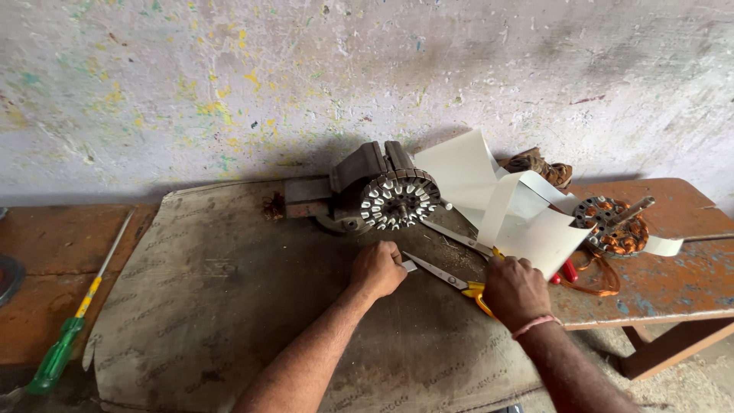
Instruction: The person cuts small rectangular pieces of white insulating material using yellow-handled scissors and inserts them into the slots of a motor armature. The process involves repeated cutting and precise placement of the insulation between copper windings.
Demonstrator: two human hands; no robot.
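Head view looks down on my two hands working on a worn grey mat [229,306] spread over a wooden bench, and I take the stator core [399,200] clamped in the small vise [358,172] as my landmark. My left hand [378,269] sits just below the stator, curled almost closed, pinching a small white strip of paper [410,265] between thumb and fingers. My right hand [515,291] lies below and to the right of the stator, closed around the yellow handles of the scissors [447,277], whose blades point left toward the strip and stand slightly apart at its edge. Right of the stator, curling sheets of white insulation paper [497,203] lie against the wall. Farther right rests a second stator with copper windings [612,226]. Far to the left of the stator, a green-handled screwdriver [73,321] lies on the bench.
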